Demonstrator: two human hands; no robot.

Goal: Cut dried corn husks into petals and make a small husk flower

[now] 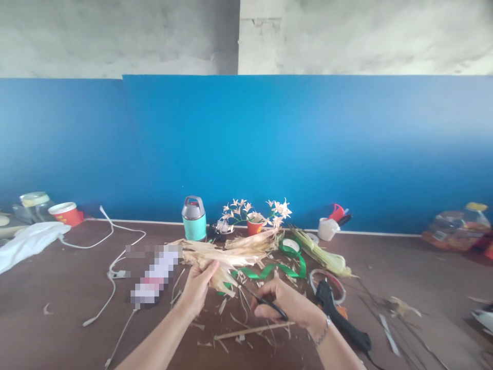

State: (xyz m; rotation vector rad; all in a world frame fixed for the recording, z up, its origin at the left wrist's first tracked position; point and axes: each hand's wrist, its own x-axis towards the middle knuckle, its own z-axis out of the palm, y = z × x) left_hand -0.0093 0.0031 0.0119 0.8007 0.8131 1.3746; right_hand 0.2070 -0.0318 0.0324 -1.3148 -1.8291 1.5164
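Note:
My left hand (198, 288) is closed on a piece of dried corn husk (221, 275) at the near end of a pile of pale husks (231, 249) on the brown table (69, 288). My right hand (287, 303) grips black-handled scissors (265, 302), blades pointing up-left toward the held husk. A bracelet sits on my right wrist. Husk scraps and thin strips (252, 331) lie scattered under both hands.
A green ribbon (277, 268) curls behind the scissors, near a tape roll (329, 282) and a black glue gun (341, 318). Further back stand a teal container (194, 218), husk flowers in a red pot (254, 213), a white cup (327, 228). White cable (111, 267) lies left.

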